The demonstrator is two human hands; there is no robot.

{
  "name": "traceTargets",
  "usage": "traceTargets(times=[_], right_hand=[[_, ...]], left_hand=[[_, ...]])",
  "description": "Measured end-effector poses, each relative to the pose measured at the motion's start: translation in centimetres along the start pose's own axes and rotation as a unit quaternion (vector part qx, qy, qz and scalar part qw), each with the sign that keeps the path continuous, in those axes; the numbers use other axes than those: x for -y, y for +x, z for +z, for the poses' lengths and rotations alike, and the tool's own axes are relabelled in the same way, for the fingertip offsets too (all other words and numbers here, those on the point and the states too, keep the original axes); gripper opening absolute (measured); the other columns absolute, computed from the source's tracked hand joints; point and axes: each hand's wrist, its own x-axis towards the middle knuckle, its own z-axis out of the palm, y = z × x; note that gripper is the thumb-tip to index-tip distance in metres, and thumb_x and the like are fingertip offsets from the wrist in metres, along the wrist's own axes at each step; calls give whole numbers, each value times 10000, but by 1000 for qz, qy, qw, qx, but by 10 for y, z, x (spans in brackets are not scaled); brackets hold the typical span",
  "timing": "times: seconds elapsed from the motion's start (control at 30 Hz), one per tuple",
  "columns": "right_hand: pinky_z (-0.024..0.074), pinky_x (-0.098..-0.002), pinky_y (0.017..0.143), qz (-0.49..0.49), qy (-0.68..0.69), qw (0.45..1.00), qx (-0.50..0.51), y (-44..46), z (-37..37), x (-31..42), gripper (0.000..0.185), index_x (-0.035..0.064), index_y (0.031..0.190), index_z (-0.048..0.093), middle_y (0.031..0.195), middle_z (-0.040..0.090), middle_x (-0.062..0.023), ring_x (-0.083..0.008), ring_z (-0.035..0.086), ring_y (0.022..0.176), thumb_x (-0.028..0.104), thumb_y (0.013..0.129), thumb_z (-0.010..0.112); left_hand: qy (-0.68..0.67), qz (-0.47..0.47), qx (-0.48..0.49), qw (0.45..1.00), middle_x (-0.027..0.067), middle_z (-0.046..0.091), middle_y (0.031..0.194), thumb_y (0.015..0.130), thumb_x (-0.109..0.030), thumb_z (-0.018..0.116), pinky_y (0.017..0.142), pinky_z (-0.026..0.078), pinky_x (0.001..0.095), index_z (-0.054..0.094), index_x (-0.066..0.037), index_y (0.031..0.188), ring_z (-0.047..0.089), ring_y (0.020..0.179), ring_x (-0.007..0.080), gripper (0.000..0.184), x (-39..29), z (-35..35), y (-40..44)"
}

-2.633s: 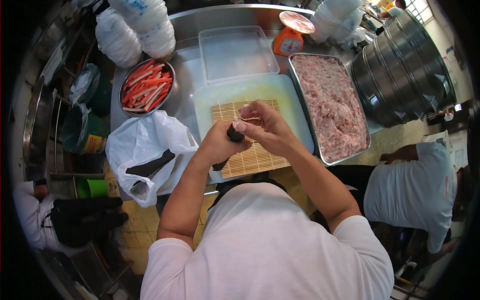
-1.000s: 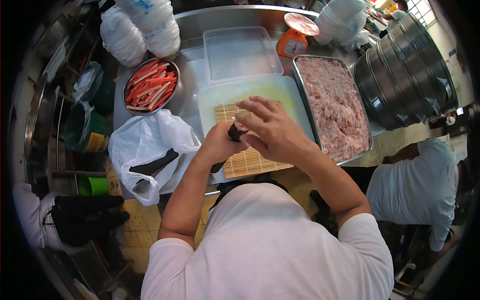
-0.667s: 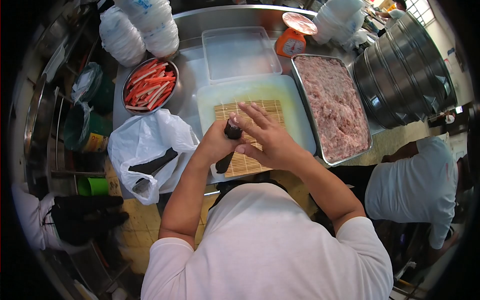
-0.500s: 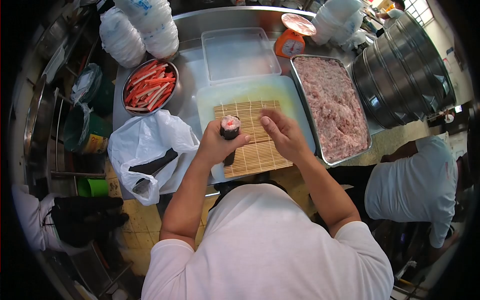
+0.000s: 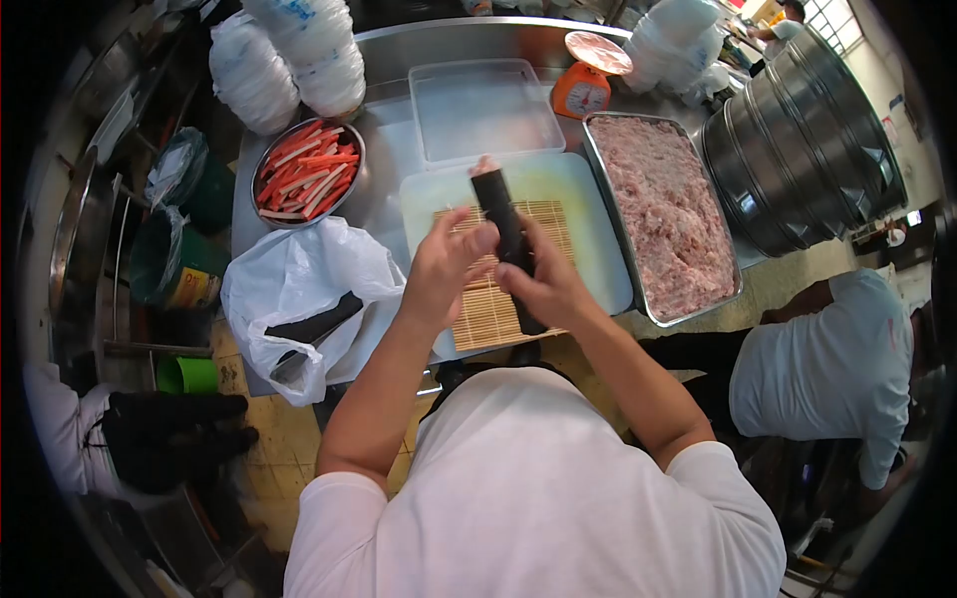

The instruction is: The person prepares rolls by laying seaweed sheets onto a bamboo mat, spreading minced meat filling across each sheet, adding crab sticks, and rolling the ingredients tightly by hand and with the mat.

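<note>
A long dark seaweed roll [image 5: 506,224] with pale pink filling showing at its far end is held above the bamboo mat [image 5: 483,309]. My right hand [image 5: 546,274] grips its middle and lower part. Beside it on the left, my left hand [image 5: 447,264] has its fingers apart, its thumb close to the roll. The mat lies on a pale cutting board [image 5: 588,239]. To the right is a metal tray of pink minced meat [image 5: 668,209]. At the left stand a bowl of red and white sticks [image 5: 307,174] and a white plastic bag [image 5: 289,264] with dark sheets.
Beyond the board lies a clear plastic lid or container [image 5: 486,110], with an orange scale [image 5: 581,92] beside it. Stacked wrapped containers [image 5: 254,80] stand at the back left, large metal steamers [image 5: 797,149] at the right. Co-workers [image 5: 822,354] are at both sides.
The roll has passed from my left hand to my right hand, its far end now pointing away over the board. My left hand has opened, and my right hand has closed round the roll.
</note>
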Motion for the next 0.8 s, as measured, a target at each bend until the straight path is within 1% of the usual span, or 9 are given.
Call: traceTargets(times=[0.1,0.17,0.27,0.33,0.37,0.4,0.5,0.63,0.8], right_hand=[[480,-439,1017,-208,-280,937,-4,-6,20,2,719,9,1513,345,1301,561,-228,-364,581,1193,-56,864,649],[467,-434,1056,-205,-279,938,8,-5,8,13,678,15,1495,401,1241,599,-239,-426,571,1189,-41,869,654],[468,-395,1070,-92,-349,933,3,3,-16,26,569,-4,1470,457,1233,643,-179,-354,588,1230,47,942,661],[478,-348,1015,-30,84,995,50,9,-11,39,466,-20,1419,539,1278,664,-95,-221,604,1192,189,1014,638],[478,-348,1015,-30,83,995,48,10,-6,44,466,-20,1419,539,1278,664,-95,-221,604,1192,189,1014,638],[495,-330,973,-11,121,988,99,11,-2,47,466,-6,1423,544,1290,658,-81,-181,606,1156,225,1027,625],[547,-248,873,25,174,972,159,15,8,43,443,-9,1393,570,1303,636,-78,-120,624,1119,224,1024,649],[512,-277,933,19,190,970,153,17,16,35,385,-4,1331,620,1311,634,-89,-127,592,1175,223,1022,651],[432,-315,1028,33,206,966,151,14,30,32,314,5,1258,670,1352,611,-107,-140,536,1266,201,1014,655]], left_hand=[[-53,-2,20,998,91,689,1004,888,-216,788,806,537,324,672,21,1070,666,865,178,321,9,10,14],[-43,37,-7,998,67,701,945,883,-187,781,745,534,305,704,-8,919,655,792,138,199,9,10,9],[255,143,-6,956,12,672,791,879,-154,797,678,504,270,699,-33,916,617,751,87,161,4,-5,-3],[291,136,16,947,6,672,795,873,-123,797,669,506,272,692,-25,914,615,737,84,149,-3,-6,-9],[327,131,32,935,1,671,800,867,-92,796,660,508,274,686,-16,911,613,723,81,141,-4,-7,-10],[313,233,46,920,6,683,806,844,-61,802,678,524,291,683,-7,925,625,718,90,155,0,-5,-8],[347,225,63,908,26,690,809,823,-91,818,710,541,308,680,2,954,637,750,98,212,0,-12,-11],[452,210,25,866,160,743,883,779,-116,832,738,563,358,701,-16,1071,750,826,262,336,-15,-13,-25],[461,256,7,850,185,752,931,772,-109,834,757,571,372,711,-39,1139,755,870,328,393,-17,-15,-31]])
